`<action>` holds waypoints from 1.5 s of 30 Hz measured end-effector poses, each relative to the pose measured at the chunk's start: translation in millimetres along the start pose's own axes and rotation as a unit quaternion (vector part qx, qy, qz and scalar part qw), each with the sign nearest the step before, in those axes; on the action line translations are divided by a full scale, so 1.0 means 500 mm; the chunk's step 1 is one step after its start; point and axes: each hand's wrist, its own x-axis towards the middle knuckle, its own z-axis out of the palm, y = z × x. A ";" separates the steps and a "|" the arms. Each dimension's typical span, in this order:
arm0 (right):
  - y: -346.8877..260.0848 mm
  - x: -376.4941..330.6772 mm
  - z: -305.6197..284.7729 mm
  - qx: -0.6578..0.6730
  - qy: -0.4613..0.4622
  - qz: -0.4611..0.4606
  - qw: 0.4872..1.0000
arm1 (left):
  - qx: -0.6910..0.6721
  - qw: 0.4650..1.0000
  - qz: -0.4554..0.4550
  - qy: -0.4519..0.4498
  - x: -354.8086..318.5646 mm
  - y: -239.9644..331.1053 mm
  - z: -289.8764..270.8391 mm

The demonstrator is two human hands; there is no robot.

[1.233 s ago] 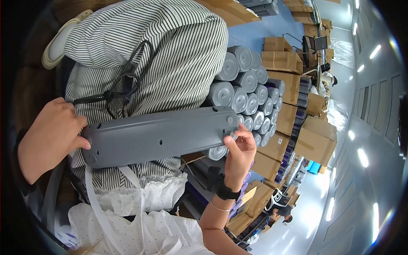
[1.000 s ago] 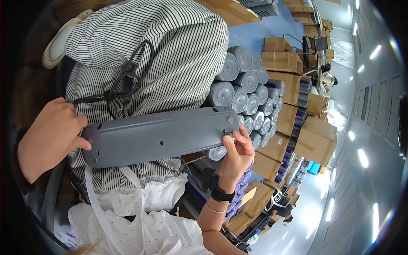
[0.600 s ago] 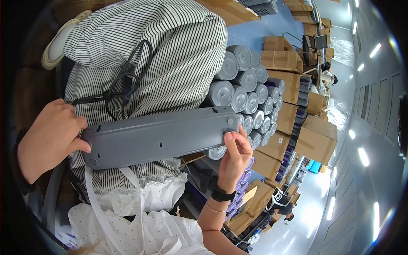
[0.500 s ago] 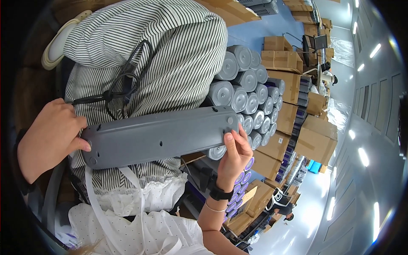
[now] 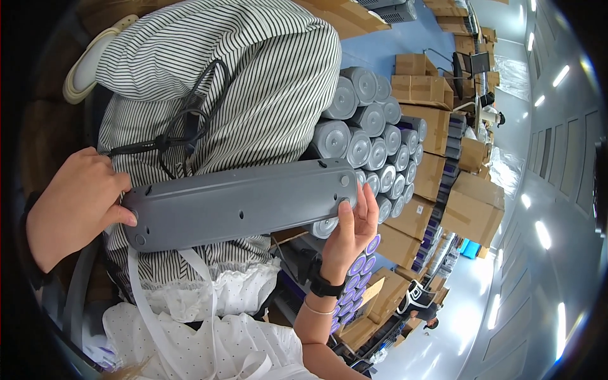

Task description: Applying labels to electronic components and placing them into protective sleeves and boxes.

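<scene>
A long dark grey plastic housing (image 5: 209, 206) with rounded ends lies across my lap. Small slots and round pads show on its upturned face. My left hand (image 5: 85, 206) is closed around its left end, thumb on top near a corner and fingers curled behind the edge. At the right end, the thumb of my right hand (image 5: 351, 228) presses on the lower corner, where a round pad is partly covered. The other fingers of that hand stretch up past the end, partly behind it. Another round pad (image 5: 344, 180) shows uncovered just above the thumb.
To the right stand stacked grey cylinders (image 5: 358, 147) and, lower, purple-rimmed ones (image 5: 363, 265). Cardboard boxes (image 5: 472, 209) line up beyond them. Another person (image 5: 423, 310) is farther off at lower right. A black cord (image 5: 166, 142) hangs on my striped trousers.
My right thumb has shifted slightly at the corner, and the fingers of that hand have straightened. The housing and my left hand have stayed nearly still.
</scene>
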 end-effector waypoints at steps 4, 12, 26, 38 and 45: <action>0.011 0.000 -0.020 0.053 -0.037 0.008 0.998 | -0.005 1.000 -0.005 -0.012 -0.005 0.003 -0.004; 0.022 -0.015 0.001 0.055 -0.055 -0.056 0.995 | 0.031 0.999 0.005 -0.010 0.001 0.003 0.002; -0.015 0.002 0.008 -0.331 -0.140 -0.187 0.914 | 0.015 1.000 0.000 -0.006 -0.002 -0.004 -0.014; -0.033 -0.002 0.029 -0.310 -0.132 -0.159 0.928 | -0.024 0.999 0.039 0.018 -0.018 -0.025 0.000; -0.099 -0.048 0.122 -0.194 -0.104 -0.304 0.927 | -0.048 0.991 0.099 0.077 -0.009 -0.038 0.019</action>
